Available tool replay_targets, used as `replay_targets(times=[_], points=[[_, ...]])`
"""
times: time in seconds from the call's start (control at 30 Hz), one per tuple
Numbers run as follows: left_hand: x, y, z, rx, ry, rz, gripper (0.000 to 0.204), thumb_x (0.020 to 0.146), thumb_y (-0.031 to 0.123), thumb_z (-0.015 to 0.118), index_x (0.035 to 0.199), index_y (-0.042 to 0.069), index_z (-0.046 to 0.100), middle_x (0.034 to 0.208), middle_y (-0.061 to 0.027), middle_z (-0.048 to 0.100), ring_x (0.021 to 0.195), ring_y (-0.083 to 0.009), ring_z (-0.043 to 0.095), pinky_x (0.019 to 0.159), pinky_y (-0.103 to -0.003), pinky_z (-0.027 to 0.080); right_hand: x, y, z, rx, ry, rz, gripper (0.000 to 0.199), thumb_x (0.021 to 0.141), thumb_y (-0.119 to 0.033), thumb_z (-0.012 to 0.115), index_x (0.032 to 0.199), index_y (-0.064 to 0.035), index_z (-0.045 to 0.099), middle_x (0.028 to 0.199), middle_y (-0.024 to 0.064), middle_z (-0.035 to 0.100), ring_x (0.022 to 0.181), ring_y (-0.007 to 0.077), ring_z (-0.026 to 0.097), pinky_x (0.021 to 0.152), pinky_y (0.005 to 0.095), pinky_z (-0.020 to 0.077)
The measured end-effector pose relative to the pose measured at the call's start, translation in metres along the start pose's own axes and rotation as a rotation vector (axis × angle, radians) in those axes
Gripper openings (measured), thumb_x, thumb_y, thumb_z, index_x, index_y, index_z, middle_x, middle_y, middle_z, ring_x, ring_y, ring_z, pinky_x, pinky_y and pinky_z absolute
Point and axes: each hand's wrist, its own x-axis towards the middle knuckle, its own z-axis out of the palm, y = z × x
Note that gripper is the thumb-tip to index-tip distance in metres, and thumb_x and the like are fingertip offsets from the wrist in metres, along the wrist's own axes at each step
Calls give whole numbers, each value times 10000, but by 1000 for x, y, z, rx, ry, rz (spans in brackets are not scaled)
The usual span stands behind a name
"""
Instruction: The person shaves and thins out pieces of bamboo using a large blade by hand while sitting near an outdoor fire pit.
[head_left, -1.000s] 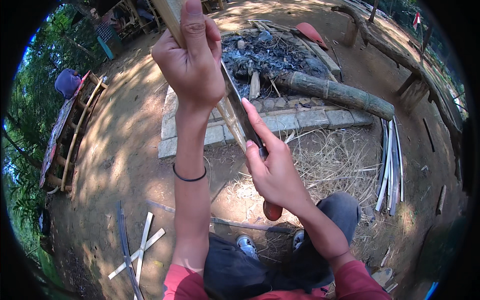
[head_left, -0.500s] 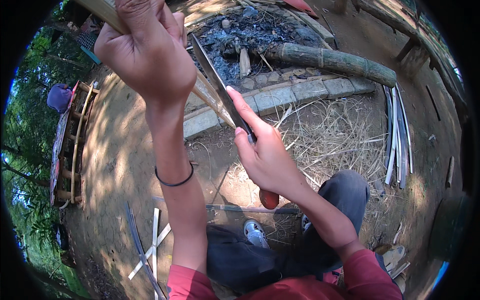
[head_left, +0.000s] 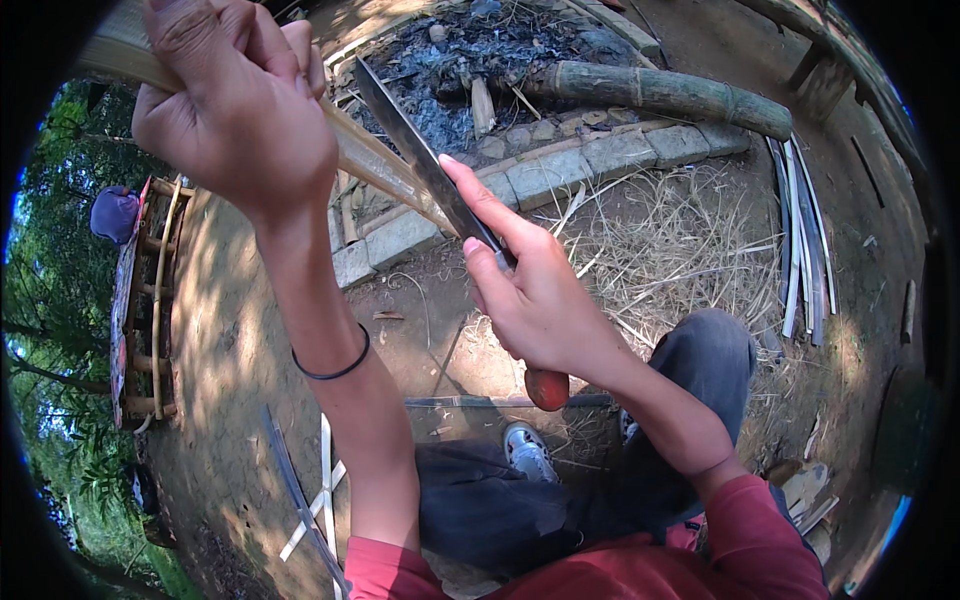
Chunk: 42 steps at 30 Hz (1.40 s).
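Note:
My left hand (head_left: pixel 238 125), raised at the upper left, is closed round a pale bamboo strip (head_left: pixel 385 175). The strip slants from the upper left down to the right and reaches my right hand (head_left: pixel 540 300). That hand holds a long knife (head_left: pixel 408 140) with a dark blade and a rounded reddish-brown handle end (head_left: pixel 546 388). The index finger lies along the back of the blade, and the thumb is near its base. Blade and strip cross or meet just above the thumb; the exact contact is hidden by the fingers.
Ahead lies an ash-filled fire pit (head_left: pixel 440 70) edged with stone blocks (head_left: pixel 550 180), a thick bamboo pole (head_left: pixel 670 98) across it. Shavings (head_left: pixel 680 250) cover the ground at right, beside long strips (head_left: pixel 800 240). More strips (head_left: pixel 325 490) lie lower left, near a bamboo bench (head_left: pixel 150 300).
My left hand has moved left with the bamboo strip, farther from my right hand. The right hand and knife keep nearly the same place. The whole view has shifted slightly.

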Motion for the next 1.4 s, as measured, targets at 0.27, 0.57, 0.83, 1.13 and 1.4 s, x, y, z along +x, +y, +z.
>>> replay_targets(times=[0.27,0.57,0.83,1.13,1.4], points=[[-9,-1,2,57,59,14,511,1023,433,467,663,82,376,494,-40,310,383,-104,268,410,-262,236,-3,13,4,-93,103,-128,569,926,-21,442,1486,-42,342,1108,309,625,636,252,601,689,370,497],[-6,10,8,78,76,76,567,1031,404,471,578,86,349,447,4,306,342,-72,299,336,-234,265,-9,-6,7,-91,30,-36,568,928,-20,434,1488,-36,336,1196,341,584,960,397,648,871,419,484],[-6,8,-2,81,36,50,564,1027,437,459,592,94,355,433,-10,311,326,-89,298,329,-239,275,-11,-40,-3,-95,-104,142,555,933,-25,422,1480,-2,329,1156,339,599,958,400,648,890,443,473],[-5,4,-2,53,32,37,544,1021,446,471,621,93,367,459,-4,307,342,-90,294,331,-239,263,8,64,10,-223,177,-142,557,940,-59,394,1494,-62,337,963,189,554,807,233,497,780,352,447],[-1,2,-15,34,-23,40,516,1025,403,476,640,72,386,466,-37,315,349,-102,273,363,-251,251,-4,3,4,-14,89,-71,554,949,-63,440,1494,-52,337,640,195,571,464,152,479,533,339,438]])
